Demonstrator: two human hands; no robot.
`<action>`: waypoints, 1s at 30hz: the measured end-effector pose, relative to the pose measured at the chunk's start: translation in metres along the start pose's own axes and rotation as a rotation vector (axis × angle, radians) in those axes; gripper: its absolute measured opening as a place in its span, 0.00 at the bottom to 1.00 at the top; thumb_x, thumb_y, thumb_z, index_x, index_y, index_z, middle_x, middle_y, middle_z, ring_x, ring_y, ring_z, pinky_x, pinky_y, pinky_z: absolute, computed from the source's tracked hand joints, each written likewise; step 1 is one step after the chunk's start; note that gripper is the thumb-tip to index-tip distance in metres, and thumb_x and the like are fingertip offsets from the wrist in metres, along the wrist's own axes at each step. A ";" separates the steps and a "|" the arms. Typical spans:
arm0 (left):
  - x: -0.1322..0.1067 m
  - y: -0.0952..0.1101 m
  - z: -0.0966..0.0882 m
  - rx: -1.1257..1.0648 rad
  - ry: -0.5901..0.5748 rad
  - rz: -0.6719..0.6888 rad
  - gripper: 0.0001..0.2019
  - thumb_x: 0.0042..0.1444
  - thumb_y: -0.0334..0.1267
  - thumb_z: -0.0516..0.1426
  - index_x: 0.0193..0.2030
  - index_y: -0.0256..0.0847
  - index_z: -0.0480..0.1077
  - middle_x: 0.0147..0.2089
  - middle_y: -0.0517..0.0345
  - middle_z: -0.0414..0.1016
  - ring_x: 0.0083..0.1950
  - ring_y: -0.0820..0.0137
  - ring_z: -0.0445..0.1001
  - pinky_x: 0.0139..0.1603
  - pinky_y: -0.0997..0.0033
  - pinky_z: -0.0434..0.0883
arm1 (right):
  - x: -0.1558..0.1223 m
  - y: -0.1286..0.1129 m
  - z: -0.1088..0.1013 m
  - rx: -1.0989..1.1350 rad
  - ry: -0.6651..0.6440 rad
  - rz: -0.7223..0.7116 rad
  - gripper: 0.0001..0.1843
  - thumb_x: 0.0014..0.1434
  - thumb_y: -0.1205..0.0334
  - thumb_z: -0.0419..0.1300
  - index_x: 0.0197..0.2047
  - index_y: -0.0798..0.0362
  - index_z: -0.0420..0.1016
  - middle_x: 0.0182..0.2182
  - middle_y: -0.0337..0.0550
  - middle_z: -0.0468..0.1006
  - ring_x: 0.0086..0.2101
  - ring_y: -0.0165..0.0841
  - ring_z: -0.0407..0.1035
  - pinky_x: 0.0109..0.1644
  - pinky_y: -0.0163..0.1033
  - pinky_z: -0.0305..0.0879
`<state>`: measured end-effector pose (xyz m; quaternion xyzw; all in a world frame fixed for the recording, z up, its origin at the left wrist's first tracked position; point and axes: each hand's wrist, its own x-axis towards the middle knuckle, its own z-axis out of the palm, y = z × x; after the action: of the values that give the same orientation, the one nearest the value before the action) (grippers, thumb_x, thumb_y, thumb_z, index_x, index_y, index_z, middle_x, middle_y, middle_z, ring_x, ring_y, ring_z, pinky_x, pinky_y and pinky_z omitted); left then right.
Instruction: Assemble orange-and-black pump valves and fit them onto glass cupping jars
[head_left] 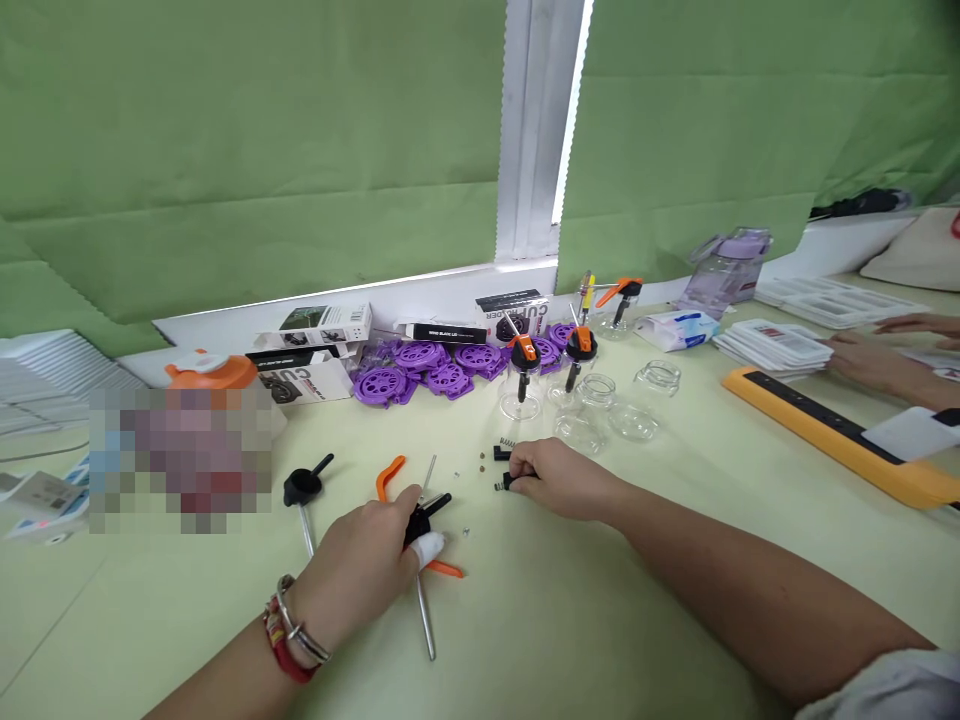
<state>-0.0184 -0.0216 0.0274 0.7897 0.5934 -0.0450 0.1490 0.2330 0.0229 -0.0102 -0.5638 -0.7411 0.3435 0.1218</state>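
My left hand (371,540), with a white wrap on one finger, is closed around a black cap-like part (417,527) with a short black stem. A metal tube (425,620) sticks out below that hand; whether it joins the cap is hidden. Beside the fingers lie an orange lever (388,477), a second orange lever (448,570) and a thin metal rod (430,474). My right hand (559,480) pinches a small black piece (509,481) with a spring at its end. Just above it rests another black piece (501,453) near a loose spring (507,441).
Left of my hands lies a black cap with a tube (304,487). Behind are purple plastic parts (446,378), boxes (315,378), glass jars with orange-levered tops (523,352) and clear glass pieces (634,420). A yellow-black bar (825,430) and another person's hands (870,365) are right.
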 end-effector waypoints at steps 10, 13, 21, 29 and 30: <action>0.035 0.046 -0.005 0.333 0.147 0.298 0.07 0.57 0.36 0.50 0.36 0.41 0.70 0.35 0.53 0.70 0.35 0.65 0.71 0.29 0.70 0.61 | 0.005 0.009 0.000 0.071 -0.002 -0.007 0.04 0.53 0.60 0.58 0.32 0.51 0.71 0.28 0.38 0.73 0.26 0.28 0.64 0.26 0.32 0.55; 0.056 0.058 0.002 0.355 0.128 0.386 0.09 0.50 0.26 0.52 0.34 0.40 0.72 0.35 0.52 0.70 0.38 0.63 0.70 0.34 0.67 0.64 | 0.005 0.010 -0.001 0.084 -0.005 -0.023 0.04 0.53 0.62 0.58 0.32 0.52 0.71 0.27 0.38 0.72 0.25 0.27 0.63 0.26 0.32 0.55; 0.072 0.059 0.011 0.334 0.106 0.396 0.12 0.48 0.23 0.50 0.29 0.39 0.73 0.32 0.52 0.71 0.35 0.64 0.71 0.35 0.65 0.64 | 0.003 0.002 -0.005 0.057 0.001 -0.005 0.05 0.54 0.62 0.58 0.34 0.53 0.72 0.28 0.40 0.74 0.27 0.29 0.64 0.28 0.32 0.55; 0.068 0.050 0.004 0.355 0.112 0.359 0.11 0.46 0.24 0.51 0.29 0.39 0.73 0.32 0.52 0.72 0.34 0.64 0.71 0.34 0.65 0.63 | -0.002 -0.008 -0.006 -0.201 0.015 -0.001 0.05 0.54 0.63 0.59 0.34 0.52 0.75 0.34 0.44 0.77 0.34 0.34 0.67 0.30 0.34 0.53; 0.068 0.049 0.003 0.361 0.118 0.358 0.11 0.46 0.23 0.51 0.29 0.39 0.73 0.32 0.52 0.72 0.34 0.64 0.71 0.34 0.65 0.63 | -0.002 -0.008 -0.005 -0.228 0.022 -0.026 0.05 0.54 0.64 0.59 0.34 0.53 0.75 0.34 0.45 0.76 0.35 0.35 0.68 0.31 0.34 0.54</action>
<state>0.0484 0.0284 0.0166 0.8971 0.4344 -0.0769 -0.0237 0.2307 0.0217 -0.0009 -0.5681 -0.7812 0.2495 0.0694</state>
